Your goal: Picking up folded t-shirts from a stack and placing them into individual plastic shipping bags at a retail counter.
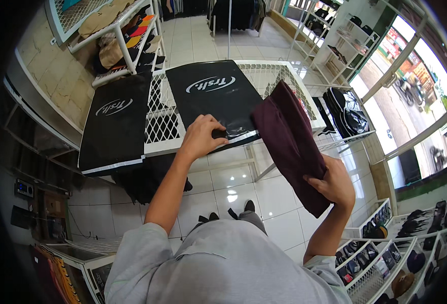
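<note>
In my right hand (334, 183) is a folded dark maroon garment (289, 144), gripped by its near end and held up at a slant. Its far end overlaps the right side of a flat black plastic bag (208, 104) with white printing. My left hand (203, 136) is at this bag's near edge, thumb and fingers closed on the plastic by a pale strip. The bag lies on a white metal mesh table (161, 147). Another black plastic bag (114, 119) of the same kind lies on the table's left end, apart from both hands.
A rack of caps (137, 40) stands at the far left. Black and white packed items (346, 112) sit on a low rack right of the table. Glass-fronted shelves of small goods (370, 263) are near right. Dark cloth (147, 180) hangs below the table's left part. Tiled floor (231, 177) shows beneath me.
</note>
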Available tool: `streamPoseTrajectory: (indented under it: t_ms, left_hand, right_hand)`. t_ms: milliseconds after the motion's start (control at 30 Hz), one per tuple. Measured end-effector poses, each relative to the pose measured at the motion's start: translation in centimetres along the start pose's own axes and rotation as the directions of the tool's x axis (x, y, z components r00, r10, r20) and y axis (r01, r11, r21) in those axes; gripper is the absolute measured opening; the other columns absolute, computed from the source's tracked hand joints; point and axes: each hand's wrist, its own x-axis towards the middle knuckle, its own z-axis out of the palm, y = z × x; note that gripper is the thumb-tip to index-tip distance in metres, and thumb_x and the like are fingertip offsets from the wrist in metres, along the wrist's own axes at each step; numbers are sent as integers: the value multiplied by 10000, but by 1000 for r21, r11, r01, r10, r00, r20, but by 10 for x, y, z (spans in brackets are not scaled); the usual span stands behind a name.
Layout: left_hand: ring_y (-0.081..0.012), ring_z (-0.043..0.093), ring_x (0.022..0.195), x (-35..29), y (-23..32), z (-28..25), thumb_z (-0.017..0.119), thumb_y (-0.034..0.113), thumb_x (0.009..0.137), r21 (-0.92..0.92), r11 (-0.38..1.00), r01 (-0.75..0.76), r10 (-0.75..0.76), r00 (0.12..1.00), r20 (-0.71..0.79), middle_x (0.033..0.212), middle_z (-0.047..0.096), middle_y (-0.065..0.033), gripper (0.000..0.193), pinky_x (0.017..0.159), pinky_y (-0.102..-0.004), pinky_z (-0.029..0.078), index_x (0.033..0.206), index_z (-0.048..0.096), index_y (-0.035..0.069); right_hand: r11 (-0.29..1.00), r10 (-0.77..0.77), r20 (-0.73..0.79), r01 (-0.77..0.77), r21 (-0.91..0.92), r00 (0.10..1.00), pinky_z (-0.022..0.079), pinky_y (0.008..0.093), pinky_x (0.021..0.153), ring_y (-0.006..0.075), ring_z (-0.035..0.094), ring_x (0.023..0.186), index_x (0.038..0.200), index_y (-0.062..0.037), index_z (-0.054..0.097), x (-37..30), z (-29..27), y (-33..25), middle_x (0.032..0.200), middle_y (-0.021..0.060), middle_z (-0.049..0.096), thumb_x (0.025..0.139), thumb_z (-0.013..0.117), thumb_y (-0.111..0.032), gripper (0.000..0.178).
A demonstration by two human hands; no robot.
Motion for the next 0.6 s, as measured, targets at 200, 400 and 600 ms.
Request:
streamPoseTrajectory:
  t_ms: [200,400,600]
  left_hand:
    - [-299,604,1187,5,-19,16,774,318,870,158,987,-42,70,982,-176,1261,697,-115,329,1035,-428,469,1077,792,64]
    - [-298,619,1184,1,-7,6,820,334,821,111,992,-58,75,984,-164,1228,712,-115,369,1021,-419,488,1070,794,64]
    - [-306,656,1162,-2,-21,7,822,249,830,0,999,-41,40,986,-163,1114,765,-112,278,1008,-413,503,1021,802,48]
  right_hand:
    - [999,-12,-21,13,44,1000,530,472,812,446,667,897,1155,-43,698,-2,1,4,963,230,715,673,795,-77,493]
    - [999,-23,-22,24,32,1000,552,411,804,392,711,839,1144,12,697,-5,0,2,955,223,735,701,810,-41,460]
    - [996,-55,-13,55,63,998,539,447,804,419,682,868,1147,-26,702,-6,6,-1,964,214,721,685,798,-60,473]
